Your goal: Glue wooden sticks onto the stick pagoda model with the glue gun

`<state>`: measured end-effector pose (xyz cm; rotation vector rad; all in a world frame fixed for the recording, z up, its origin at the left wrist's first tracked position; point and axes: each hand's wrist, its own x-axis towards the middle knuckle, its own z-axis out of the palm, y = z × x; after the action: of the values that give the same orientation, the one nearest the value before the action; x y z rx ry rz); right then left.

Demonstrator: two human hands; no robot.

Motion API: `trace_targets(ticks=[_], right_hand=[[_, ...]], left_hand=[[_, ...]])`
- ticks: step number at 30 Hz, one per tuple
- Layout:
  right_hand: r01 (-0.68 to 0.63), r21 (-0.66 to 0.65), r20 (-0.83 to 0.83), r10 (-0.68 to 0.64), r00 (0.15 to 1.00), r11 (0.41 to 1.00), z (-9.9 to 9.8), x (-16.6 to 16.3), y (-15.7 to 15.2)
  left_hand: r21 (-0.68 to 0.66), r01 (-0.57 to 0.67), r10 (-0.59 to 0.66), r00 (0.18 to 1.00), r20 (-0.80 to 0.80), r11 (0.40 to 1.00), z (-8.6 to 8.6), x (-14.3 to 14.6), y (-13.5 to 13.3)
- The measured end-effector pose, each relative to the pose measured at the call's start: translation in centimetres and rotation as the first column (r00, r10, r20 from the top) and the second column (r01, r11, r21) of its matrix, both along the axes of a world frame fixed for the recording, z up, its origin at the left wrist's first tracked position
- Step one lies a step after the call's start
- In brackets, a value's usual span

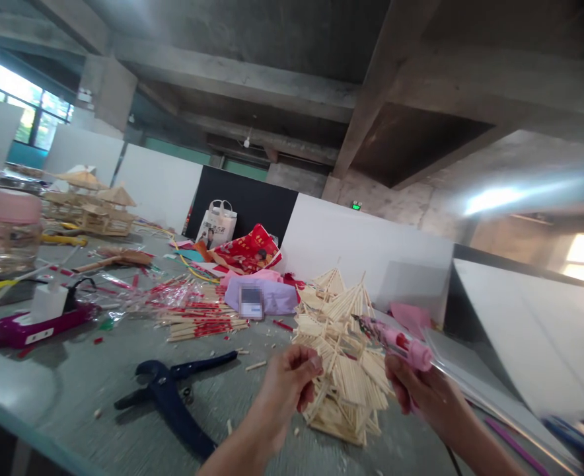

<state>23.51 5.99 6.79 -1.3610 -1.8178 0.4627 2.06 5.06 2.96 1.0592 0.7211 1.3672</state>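
Note:
A pagoda-like model of pale wooden sticks (354, 380) with layered roofs stands upright on the table in front of me. My left hand (294, 377) is at its left side, with thumb and fingers pinched together. Whatever lies between those fingertips is too small or hidden to make out. On the model's right, my right hand (415, 385) is wrapped around the handle of a pink hot glue gun (405, 347). The gun's dark nozzle points left, toward the upper roofs; whether it touches them I cannot tell.
A dark blue cutter (173, 400) lies at the front left. Red-banded stick bundles (207, 322), a lavender bundle (282, 301) and a red bag (250, 251) lie behind. A purple power strip (49, 325) and a pink-lidded jar (7, 231) are at left.

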Motion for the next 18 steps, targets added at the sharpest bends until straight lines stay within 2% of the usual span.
trace_targets(ticks=[14,18], right_hand=[[0.024,0.019,0.035,-0.024,0.999,1.000,0.30,-0.30,-0.02],[0.037,0.035,0.101,-0.040,0.994,0.999,0.22,-0.24,-0.03]], left_hand=[[-0.003,-0.007,0.007,1.000,0.006,1.000,-0.22,-0.20,-0.11],[0.002,-0.002,0.002,1.000,0.019,1.000,-0.44,-0.21,0.00]])
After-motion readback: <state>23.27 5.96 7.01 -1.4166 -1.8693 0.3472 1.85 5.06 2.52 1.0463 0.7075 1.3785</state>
